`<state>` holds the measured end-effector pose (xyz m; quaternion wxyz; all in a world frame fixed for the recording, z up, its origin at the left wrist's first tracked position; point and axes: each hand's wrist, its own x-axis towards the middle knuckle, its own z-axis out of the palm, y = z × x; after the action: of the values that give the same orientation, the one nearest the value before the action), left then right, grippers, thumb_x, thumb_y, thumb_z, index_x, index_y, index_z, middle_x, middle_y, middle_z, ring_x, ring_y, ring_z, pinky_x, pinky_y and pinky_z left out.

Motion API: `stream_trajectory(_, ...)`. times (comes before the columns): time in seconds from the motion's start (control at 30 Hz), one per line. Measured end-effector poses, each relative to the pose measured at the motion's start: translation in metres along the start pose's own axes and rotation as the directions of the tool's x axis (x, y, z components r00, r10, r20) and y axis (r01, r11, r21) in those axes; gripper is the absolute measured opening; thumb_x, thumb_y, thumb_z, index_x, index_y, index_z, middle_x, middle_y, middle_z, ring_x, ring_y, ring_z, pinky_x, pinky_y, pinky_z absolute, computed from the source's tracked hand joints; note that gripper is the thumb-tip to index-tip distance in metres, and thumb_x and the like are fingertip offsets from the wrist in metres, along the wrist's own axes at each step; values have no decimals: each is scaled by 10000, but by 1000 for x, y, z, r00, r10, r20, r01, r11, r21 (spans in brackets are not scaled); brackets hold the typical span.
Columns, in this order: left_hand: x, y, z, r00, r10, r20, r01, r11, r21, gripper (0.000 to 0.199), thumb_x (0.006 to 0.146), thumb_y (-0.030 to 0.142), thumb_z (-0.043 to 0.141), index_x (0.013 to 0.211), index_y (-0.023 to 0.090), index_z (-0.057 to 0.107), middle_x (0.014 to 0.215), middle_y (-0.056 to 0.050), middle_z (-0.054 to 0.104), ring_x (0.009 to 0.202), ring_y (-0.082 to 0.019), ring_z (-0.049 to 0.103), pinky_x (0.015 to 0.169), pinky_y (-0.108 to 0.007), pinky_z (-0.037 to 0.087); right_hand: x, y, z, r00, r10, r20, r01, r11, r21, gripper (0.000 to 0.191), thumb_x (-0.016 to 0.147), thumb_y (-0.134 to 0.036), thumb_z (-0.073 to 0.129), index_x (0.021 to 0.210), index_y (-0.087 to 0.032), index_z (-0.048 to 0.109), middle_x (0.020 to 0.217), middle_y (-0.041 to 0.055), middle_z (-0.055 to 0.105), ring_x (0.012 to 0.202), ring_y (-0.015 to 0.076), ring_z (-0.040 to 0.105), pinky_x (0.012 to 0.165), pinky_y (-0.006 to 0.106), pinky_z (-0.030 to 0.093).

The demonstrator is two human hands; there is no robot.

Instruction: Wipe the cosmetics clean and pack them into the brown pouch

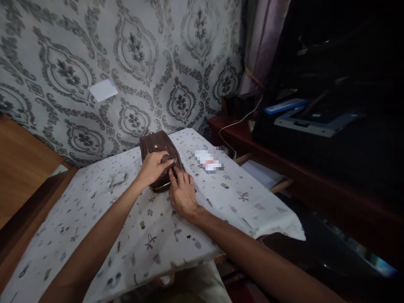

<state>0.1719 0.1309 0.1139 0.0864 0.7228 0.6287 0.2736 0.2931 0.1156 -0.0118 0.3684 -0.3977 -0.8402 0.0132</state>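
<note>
A brown ribbed bag (pixel 159 141) with small gold-coloured studs and a gold-coloured zip lies on a table with a white patterned cloth (pixel 126 227). My left hand (pixel 154 167) rests over the middle of the bag, its fingers closed on a brown flap or strap part. Close beside it, my right hand (pixel 182 189) touches the near right edge of the bag, with its fingers bent and thumb side against the bag. What the right fingertips hold, if anything, is too small to make out.
Right of the bag lies a blurred white packet (pixel 207 160). A crumpled clear item (pixel 116 179) sits to the left. Patterned wall behind, wooden panel (pixel 25 168) at left, dark red cabinet (pixel 268 155) with a white cable and open drawer (pixel 261 173) at right.
</note>
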Motion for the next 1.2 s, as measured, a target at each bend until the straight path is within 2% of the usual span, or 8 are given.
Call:
stream_trajectory(0.13,-1,2,0,1000,-13,13,13,999,36,216,852,310,600,676,185,588,567,38,516,583,-135,478,592,-255,313,1,1,-2,1000,-15,10,15,1000,2,576,887,-145,478,1453,-37,472,1460,229,502,1245,315,447,1026,469,343)
stream_trajectory(0.33,-2,2,0,1000,3,30,-6,995,104,204,876,305,597,711,189,624,586,24,553,574,-140,478,582,-252,316,1,1,-3,999,-26,25,25,999,22,594,885,-148,475,1465,-23,451,1483,226,491,1291,321,421,1038,475,334)
stream_trajectory(0.57,-6,1,4,998,35,54,-43,986,162,204,904,323,577,771,193,658,681,-4,642,679,-163,568,646,-250,365,0,0,2,1000,-12,-2,12,1000,10,625,857,-146,490,1467,-19,439,1406,248,499,1220,330,420,998,486,367)
stream_trajectory(0.67,-5,1,5,998,12,54,-21,987,160,195,897,317,581,765,192,652,664,0,626,675,-166,563,652,-256,369,0,0,2,1000,8,-3,-8,1000,13,639,851,-138,492,1479,-43,427,1364,235,498,1164,319,427,969,475,384)
stream_trajectory(0.83,-3,-1,5,999,-9,38,3,989,148,180,880,312,595,757,192,650,647,9,602,650,-162,541,637,-257,354,1,-3,-2,996,41,84,-41,999,-11,664,864,-156,507,1510,-58,389,1102,179,582,996,297,481,868,436,419)
stream_trajectory(0.9,-4,-1,6,999,-2,37,-4,988,156,169,879,306,599,769,192,660,654,8,610,647,-160,539,637,-258,349,1,-4,-3,993,40,107,-38,999,-23,646,879,-152,489,1508,-48,389,1055,169,597,976,295,496,859,430,427)
stream_trajectory(1.2,-9,2,9,996,70,47,-79,974,210,168,899,276,614,775,186,685,647,1,647,632,-161,570,629,-263,361,2,-3,-2,987,37,158,-35,999,-17,584,909,-136,445,1481,-15,422,1113,188,636,1030,297,542,921,434,445)
